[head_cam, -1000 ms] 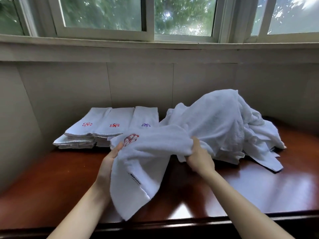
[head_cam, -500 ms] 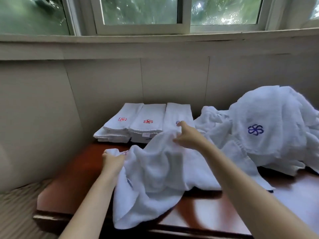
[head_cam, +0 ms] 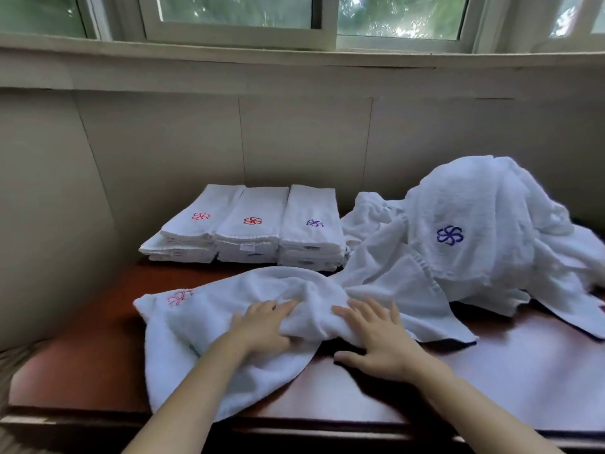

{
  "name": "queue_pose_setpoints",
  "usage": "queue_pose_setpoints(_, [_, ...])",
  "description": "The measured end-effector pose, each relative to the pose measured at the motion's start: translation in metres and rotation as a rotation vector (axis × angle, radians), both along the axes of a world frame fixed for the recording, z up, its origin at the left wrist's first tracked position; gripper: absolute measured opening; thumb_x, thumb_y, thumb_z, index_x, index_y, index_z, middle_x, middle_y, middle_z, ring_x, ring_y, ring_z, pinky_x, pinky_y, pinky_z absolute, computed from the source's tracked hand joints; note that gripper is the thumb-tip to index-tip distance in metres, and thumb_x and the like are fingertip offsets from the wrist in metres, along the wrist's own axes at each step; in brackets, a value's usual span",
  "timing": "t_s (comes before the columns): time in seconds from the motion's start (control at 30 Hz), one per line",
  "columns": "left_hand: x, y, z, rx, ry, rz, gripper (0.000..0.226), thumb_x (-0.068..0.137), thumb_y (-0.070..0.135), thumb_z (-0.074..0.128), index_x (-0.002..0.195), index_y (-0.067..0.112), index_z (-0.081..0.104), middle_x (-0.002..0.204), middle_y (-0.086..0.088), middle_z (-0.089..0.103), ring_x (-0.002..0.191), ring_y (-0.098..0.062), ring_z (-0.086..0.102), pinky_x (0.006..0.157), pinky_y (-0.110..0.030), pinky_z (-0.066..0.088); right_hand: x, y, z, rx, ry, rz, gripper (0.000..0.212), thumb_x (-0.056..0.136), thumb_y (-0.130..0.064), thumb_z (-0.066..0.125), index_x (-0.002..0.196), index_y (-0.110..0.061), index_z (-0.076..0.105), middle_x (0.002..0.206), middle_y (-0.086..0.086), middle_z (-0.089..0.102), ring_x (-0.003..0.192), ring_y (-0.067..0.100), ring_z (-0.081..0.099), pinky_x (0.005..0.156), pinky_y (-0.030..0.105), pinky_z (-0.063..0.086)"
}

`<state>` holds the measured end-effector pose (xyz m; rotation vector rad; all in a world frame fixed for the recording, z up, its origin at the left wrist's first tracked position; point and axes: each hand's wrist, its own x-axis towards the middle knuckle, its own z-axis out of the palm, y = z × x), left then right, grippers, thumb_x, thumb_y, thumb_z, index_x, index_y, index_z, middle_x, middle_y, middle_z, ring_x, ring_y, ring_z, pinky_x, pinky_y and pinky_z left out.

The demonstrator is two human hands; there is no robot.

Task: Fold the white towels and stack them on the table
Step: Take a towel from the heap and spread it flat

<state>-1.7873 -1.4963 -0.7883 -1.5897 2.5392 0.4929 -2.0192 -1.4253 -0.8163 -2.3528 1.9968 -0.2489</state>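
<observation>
Near the front edge of the tabletop (head_cam: 510,381), my left hand (head_cam: 262,326) and right hand (head_cam: 376,335) lie flat, fingers straight and gripping nothing, pressing the bunched middle of a white towel (head_cam: 203,326). Its left part hangs over that edge. Three stacks of folded towels (head_cam: 248,224) sit toward the back left corner, and the unfolded heap (head_cam: 484,224) is at the back right.

Towel (head_cam: 229,322) under both grips: white terry cloth, matt, nubbly. Worktop (head_cam: 507,381) beneath: dark reddish wood, glossy, smooth, reflective.
</observation>
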Motion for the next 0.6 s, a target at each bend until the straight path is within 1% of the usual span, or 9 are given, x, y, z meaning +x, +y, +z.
queue_pose_setpoints(0.1, [-0.005, -0.002, -0.002, -0.163, 0.056, 0.123, 0.061, 0.09, 0.027, 0.038, 0.144, 0.05, 0.021, 0.147, 0.009, 0.038, 0.133, -0.024, 0.036, 0.104, -0.049, 0.033, -0.038, 0.004, 0.008, 0.027, 0.061, -0.178, 0.049, 0.087, -0.047, 0.049, 0.132, -0.03, 0.041, 0.136, -0.007, 0.042, 0.134, 0.016, 0.028, 0.112, 0.048, 0.012])
queue_pose_setpoints(0.17, [-0.004, -0.001, 0.0, -0.165, 0.141, 0.187, 0.045, 0.09, 0.031, 0.034, 0.132, 0.045, 0.043, 0.138, 0.005, 0.051, 0.123, -0.025, 0.046, 0.097, -0.043, 0.038, -0.057, 0.008, 0.022, -0.017, -0.038, -0.233, 0.021, 0.087, -0.013, 0.048, 0.101, -0.029, 0.053, 0.112, -0.005, 0.057, 0.119, 0.019, 0.047, 0.101, 0.036, 0.028])
queue_pose_setpoints(0.27, [-0.003, -0.003, 0.013, -0.154, 0.128, 0.199, 0.037, 0.091, 0.03, 0.034, 0.119, 0.029, 0.059, 0.126, -0.006, 0.061, 0.109, -0.029, 0.055, 0.082, -0.031, 0.043, -0.077, 0.019, 0.055, 0.222, -0.697, -0.247, 0.024, 0.087, 0.004, 0.053, 0.084, -0.017, 0.063, 0.084, 0.001, 0.064, 0.086, 0.021, 0.061, 0.07, 0.022, 0.043])
queue_pose_setpoints(0.3, [0.0, -0.006, 0.023, -0.179, 0.101, 0.218, 0.036, 0.094, 0.027, 0.037, 0.121, 0.022, 0.06, 0.126, -0.01, 0.061, 0.11, -0.03, 0.056, 0.08, -0.03, 0.042, -0.083, 0.024, 0.07, 0.324, -0.921, -0.222, 0.009, 0.087, -0.004, 0.059, 0.089, -0.006, 0.068, 0.084, 0.006, 0.067, 0.079, 0.02, 0.064, 0.064, 0.022, 0.048])
queue_pose_setpoints(0.33, [0.005, -0.009, 0.034, -0.206, 0.096, 0.271, 0.035, 0.096, 0.025, 0.039, 0.12, 0.015, 0.06, 0.125, -0.013, 0.061, 0.111, -0.031, 0.056, 0.08, -0.03, 0.042, -0.088, 0.03, 0.085, 0.4, -1.072, -0.21, 0.019, 0.083, -0.017, 0.065, 0.092, -0.001, 0.07, 0.084, 0.011, 0.07, 0.073, 0.019, 0.067, 0.061, 0.022, 0.052])
queue_pose_setpoints(0.4, [0.022, -0.012, 0.048, -0.273, 0.197, 0.423, 0.033, 0.095, 0.028, 0.042, 0.109, 0.009, 0.065, 0.118, -0.017, 0.063, 0.107, -0.034, 0.058, 0.075, -0.031, 0.04, -0.099, 0.035, 0.111, 0.483, -1.006, -0.215, 0.036, 0.072, -0.037, 0.073, 0.092, -0.007, 0.072, 0.087, 0.01, 0.073, 0.072, 0.016, 0.07, 0.059, 0.022, 0.054])
queue_pose_setpoints(0.5, [0.033, -0.002, 0.05, -0.617, 0.506, 0.622, 0.027, 0.093, 0.029, 0.045, 0.092, 0.013, 0.067, 0.103, -0.023, 0.066, 0.093, -0.043, 0.058, 0.069, -0.035, 0.038, -0.099, 0.024, 0.137, 0.258, -0.838, -0.275, 0.036, 0.074, -0.04, 0.074, 0.09, -0.007, 0.071, 0.077, 0.005, 0.072, 0.068, 0.014, 0.067, 0.056, 0.021, 0.05])
queue_pose_setpoints(0.57, [0.021, 0.003, 0.047, -0.802, 0.622, 0.57, 0.027, 0.089, 0.018, 0.053, 0.113, 0.012, 0.065, 0.114, -0.026, 0.063, 0.103, -0.044, 0.057, 0.079, -0.042, 0.041, -0.089, 0.0, 0.142, -0.149, -0.663, -0.366, 0.027, 0.087, -0.026, 0.066, 0.083, 0.0, 0.065, 0.072, 0.009, 0.063, 0.072, 0.021, 0.06, 0.058, 0.027, 0.041])
queue_pose_setpoints(0.6, [0.014, 0.003, 0.043, -0.787, 0.555, 0.52, 0.048, 0.087, 0.015, 0.057, 0.134, 0.01, 0.052, 0.134, -0.024, 0.052, 0.119, -0.04, 0.05, 0.091, -0.045, 0.038, -0.084, -0.015, 0.14, -0.377, -0.485, -0.465, 0.02, 0.09, -0.021, 0.061, 0.087, -0.001, 0.063, 0.079, 0.014, 0.062, 0.081, 0.027, 0.058, 0.063, 0.033, 0.038])
